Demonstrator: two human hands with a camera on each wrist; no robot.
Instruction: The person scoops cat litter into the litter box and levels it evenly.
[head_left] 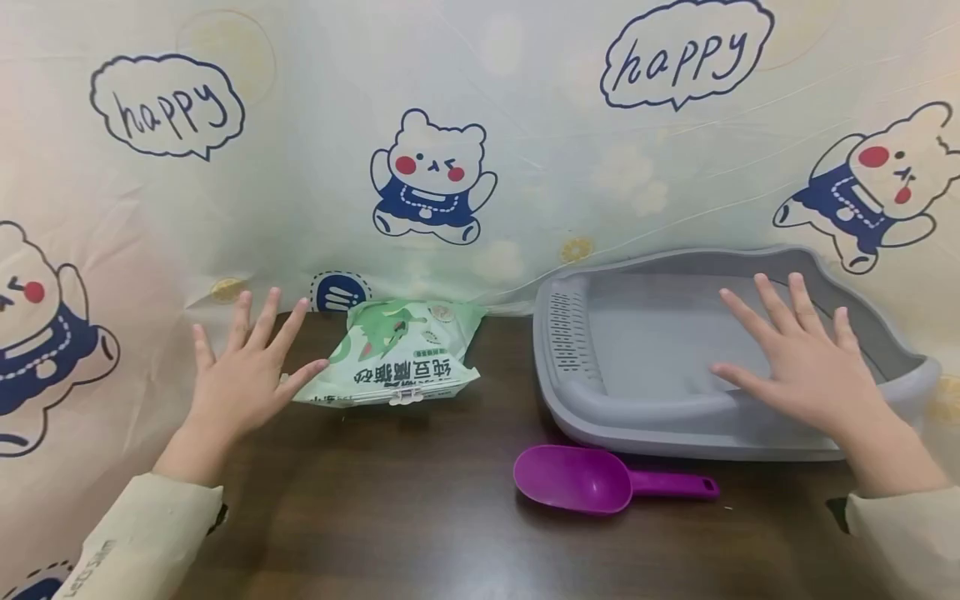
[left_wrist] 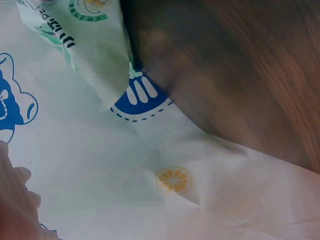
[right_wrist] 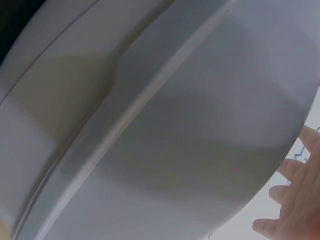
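Note:
My left hand is spread with straight fingers at the left, its thumb beside a green and white bag. The bag lies on the table, a small white clip on its near edge. Over the right part of a grey tray my right hand is held with fingers spread, gripping nothing. In the left wrist view the bag shows at the top and the hand at the lower left. The tray's grey wall fills most of the right wrist view, with the hand at its right edge.
A purple scoop lies in front of the tray, its handle pointing right. The dark wooden table meets a pale cloth printed with bears and the word "happy" behind and at the left.

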